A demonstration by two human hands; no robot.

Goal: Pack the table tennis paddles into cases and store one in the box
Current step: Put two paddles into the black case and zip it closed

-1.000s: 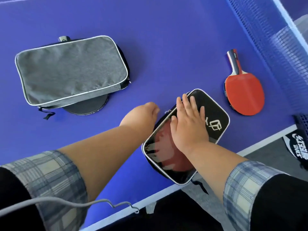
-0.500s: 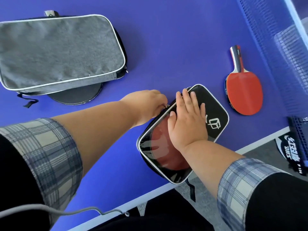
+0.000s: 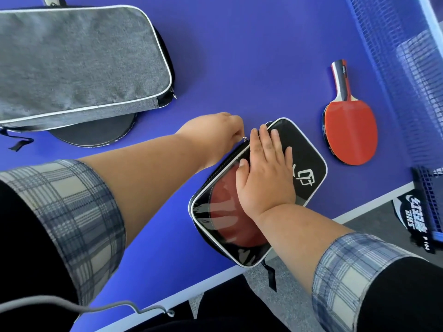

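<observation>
A black paddle case with white piping and a clear window lies near the table's front edge, a red paddle inside it. My right hand lies flat on the case, fingers spread. My left hand pinches the metal zipper pull at the case's upper left edge. A loose red paddle lies to the right, handle pointing away. A grey case lies at the upper left, partly over a black round paddle or cover.
The blue net runs along the right side, its black clamp at the table corner. The white-lined front edge of the blue table is close to the black case. A grey cable hangs at the lower left.
My left hand has moved up along the black case's left edge to the zipper pull near its top corner. My right hand has stayed flat on the case. The camera has shifted.
</observation>
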